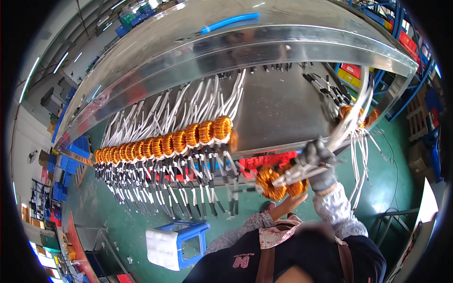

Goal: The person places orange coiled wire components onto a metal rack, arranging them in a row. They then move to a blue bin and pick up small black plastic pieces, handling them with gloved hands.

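Note:
My right hand point(320, 162), in a grey glove, grips a metal plier-like tool point(291, 175) that reaches left to two copper-wound ring coils point(270, 183). My left hand point(289, 204) is bare, with its fingers apart just beneath those coils; I cannot tell if it touches them. A long row of the same orange coils point(163, 144) lies along the front edge of the shiny metal bench point(278, 104). White leads with black-sleeved ends hang down from the row.
More coils point(351, 113) with white wires point(361, 155) hang at the bench's right end. A blue plastic stool point(186, 240) stands on the green floor at lower left. Red bins point(264, 161) sit under the bench. A blue tube point(231, 21) lies on top.

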Motion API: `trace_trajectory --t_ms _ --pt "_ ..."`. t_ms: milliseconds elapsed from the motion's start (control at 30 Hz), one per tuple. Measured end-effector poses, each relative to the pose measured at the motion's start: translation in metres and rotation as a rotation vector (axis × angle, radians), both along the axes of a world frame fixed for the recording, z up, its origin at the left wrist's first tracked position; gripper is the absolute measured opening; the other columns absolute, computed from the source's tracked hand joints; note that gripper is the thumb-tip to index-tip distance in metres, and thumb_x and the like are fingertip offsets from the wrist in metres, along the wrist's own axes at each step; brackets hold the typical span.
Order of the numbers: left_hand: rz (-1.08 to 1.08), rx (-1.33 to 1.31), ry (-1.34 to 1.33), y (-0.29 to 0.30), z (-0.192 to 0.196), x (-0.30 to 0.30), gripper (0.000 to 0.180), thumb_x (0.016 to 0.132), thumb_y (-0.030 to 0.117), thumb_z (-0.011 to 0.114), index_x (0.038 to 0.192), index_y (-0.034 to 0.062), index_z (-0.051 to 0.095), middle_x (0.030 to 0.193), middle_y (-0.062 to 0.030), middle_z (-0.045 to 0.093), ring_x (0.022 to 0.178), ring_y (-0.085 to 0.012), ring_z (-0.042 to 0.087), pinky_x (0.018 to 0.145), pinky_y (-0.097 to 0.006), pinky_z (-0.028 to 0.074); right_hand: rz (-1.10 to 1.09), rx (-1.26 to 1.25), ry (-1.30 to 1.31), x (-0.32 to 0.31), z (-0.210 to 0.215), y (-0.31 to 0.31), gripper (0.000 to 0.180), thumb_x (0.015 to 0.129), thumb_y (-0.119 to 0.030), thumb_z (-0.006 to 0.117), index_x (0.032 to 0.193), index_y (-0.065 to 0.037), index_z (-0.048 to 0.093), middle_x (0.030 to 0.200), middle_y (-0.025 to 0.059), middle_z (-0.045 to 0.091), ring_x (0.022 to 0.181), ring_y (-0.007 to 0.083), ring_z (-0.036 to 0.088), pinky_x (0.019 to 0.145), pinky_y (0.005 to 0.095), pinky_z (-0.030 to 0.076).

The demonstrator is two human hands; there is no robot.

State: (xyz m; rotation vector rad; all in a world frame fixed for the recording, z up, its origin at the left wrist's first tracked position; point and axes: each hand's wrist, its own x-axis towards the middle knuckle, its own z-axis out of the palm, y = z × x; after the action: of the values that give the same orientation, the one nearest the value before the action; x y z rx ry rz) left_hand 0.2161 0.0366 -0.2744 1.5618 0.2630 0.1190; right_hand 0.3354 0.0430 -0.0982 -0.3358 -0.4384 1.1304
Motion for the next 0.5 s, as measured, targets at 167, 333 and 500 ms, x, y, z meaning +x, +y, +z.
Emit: trace_trajectory --t_ms 167,333,500 --pt "-0.132 0.219 -0.091 -0.021 0.018 0.026 0.065 0.095 0.033 0.046 0.142 0.0013 0.015 0.148 -0.0150 0.015 0.138 -0.0253 0.011 0.111 -0.035 0.014 -0.233 0.030 0.029 0.025 0.012 -0.109 0.035 0.098 -0.034 0.037 0.081 -0.011 0.055 0.056 0.0006 0.045 0.058 0.0198 0.049 0.065 0.0369 0.040" --pt "-0.216 0.367 -0.172 -0.040 0.034 0.038 0.063 0.094 0.032 0.047 0.141 0.0023 0.018 0.146 -0.0133 0.019 0.137 -0.0247 0.015 0.111 -0.035 0.015 -0.471 0.051 0.233 0.052 0.026 -0.203 0.042 0.100 -0.032 0.033 0.075 -0.005 0.052 0.053 -0.0013 0.036 0.051 0.0123 0.037 0.062 0.0296 0.039" --pt "-0.262 0.388 -0.210 -0.040 0.060 0.043 0.061 0.094 0.031 0.049 0.140 0.0033 0.021 0.145 -0.0117 0.023 0.135 -0.0241 0.018 0.111 -0.036 0.016 -0.614 0.148 0.482 0.064 -0.011 -0.251 0.035 0.098 -0.028 0.040 0.074 -0.005 0.052 0.049 -0.0039 0.030 0.046 0.0105 0.031 0.059 0.0269 0.037"
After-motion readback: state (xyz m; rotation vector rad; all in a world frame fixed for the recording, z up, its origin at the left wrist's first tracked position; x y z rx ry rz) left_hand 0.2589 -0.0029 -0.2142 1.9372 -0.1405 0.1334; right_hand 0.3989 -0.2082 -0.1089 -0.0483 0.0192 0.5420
